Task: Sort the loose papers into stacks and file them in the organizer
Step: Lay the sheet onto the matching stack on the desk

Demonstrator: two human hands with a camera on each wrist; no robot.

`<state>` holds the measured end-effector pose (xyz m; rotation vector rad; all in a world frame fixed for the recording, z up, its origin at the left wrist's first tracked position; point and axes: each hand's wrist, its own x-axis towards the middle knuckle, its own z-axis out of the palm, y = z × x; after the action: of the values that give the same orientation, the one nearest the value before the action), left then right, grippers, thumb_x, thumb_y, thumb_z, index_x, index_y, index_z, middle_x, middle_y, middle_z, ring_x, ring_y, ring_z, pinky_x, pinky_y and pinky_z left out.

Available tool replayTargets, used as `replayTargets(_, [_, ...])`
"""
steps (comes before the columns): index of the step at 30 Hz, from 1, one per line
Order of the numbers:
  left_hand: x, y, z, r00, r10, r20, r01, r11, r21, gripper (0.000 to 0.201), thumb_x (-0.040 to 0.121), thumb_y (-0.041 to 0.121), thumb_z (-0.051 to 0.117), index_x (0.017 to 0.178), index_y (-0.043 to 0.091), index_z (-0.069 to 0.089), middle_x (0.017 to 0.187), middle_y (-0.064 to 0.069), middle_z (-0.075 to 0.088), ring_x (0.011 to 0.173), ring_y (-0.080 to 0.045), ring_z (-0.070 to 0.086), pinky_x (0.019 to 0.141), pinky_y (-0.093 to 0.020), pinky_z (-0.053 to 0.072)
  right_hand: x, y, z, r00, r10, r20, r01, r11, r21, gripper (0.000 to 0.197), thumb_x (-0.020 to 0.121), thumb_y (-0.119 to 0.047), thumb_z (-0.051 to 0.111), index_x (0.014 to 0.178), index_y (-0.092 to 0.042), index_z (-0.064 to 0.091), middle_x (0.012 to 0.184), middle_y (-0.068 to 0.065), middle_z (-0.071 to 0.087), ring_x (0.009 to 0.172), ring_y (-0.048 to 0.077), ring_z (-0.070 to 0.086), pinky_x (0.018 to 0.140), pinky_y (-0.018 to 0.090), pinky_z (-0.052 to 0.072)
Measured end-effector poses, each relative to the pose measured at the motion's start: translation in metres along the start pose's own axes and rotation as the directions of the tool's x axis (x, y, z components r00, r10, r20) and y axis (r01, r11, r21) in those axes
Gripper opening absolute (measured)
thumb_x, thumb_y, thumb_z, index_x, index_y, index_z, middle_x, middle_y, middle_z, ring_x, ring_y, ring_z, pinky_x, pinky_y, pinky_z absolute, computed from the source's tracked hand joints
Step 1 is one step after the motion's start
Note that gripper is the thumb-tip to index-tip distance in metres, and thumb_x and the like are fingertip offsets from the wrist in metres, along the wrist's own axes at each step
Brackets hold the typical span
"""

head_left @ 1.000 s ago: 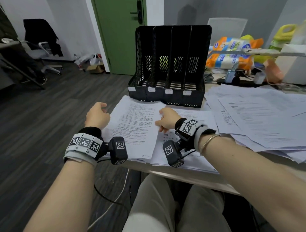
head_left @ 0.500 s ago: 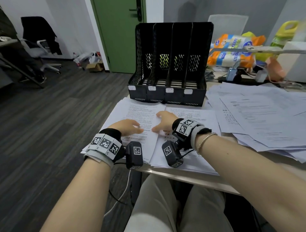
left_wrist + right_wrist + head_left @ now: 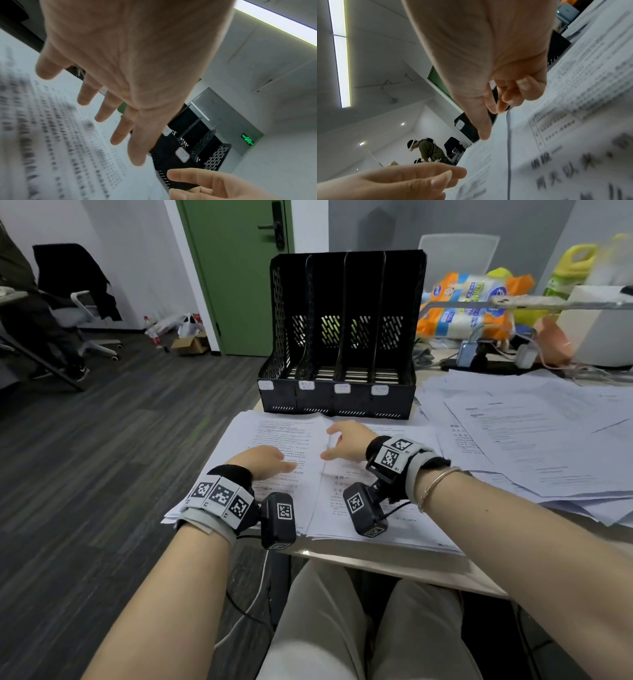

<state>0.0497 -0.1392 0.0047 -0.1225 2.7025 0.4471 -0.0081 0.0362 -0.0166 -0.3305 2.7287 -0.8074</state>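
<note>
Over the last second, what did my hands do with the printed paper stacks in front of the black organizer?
The left hand came in from beyond the desk's left edge and now lies with straight fingers on the left stack of printed white sheets. The right hand stayed on the seam beside the right stack of printed sheets, fingers curled; no sheet visibly lifted. The black four-slot mesh organizer stays put, still empty.

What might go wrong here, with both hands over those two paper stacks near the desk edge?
Three risks stand out.
1. The left stack overhangs the desk's front-left edge, so a push from the left hand could slide sheets onto the floor.
2. The two stacks lie edge to edge, so the right hand, at the right stack, could mix them.
3. The loose pile alongside could slide into the sorted sheets.
</note>
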Motion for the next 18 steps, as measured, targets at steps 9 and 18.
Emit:
replayTargets(9, [-0.003,0.078,-0.012,0.963,0.247,-0.110,-0.261,0.956,-0.134,0.049,0.091,0.045,0.053,0.132,0.019,0.049,0.137,0.000,0.050,0.123,-0.017,0.048,0.099,-0.030,0.037,-0.036,0.035,-0.062,0.994,0.030,-0.103,-0.028,0.999,0.022,0.046,0.083,-0.027,0.070,0.124,-0.009,0.058,0.109,0.002,0.061,0.090,0.012,0.050,0.067,0.019,0.040])
replayTargets(18, [0.000,0.174,0.014,0.879,0.471,-0.076,-0.477,0.863,-0.165,0.047,0.090,0.040,0.057,0.130,0.014,0.053,0.130,-0.002,0.057,0.116,-0.016,0.054,0.095,-0.027,0.042,-0.095,0.115,-0.118,0.955,0.180,-0.234,-0.158,0.981,0.111,0.039,0.081,-0.019,0.072,0.117,-0.005,0.063,0.120,0.011,0.062,0.112,0.020,0.057,0.082,0.022,0.040])
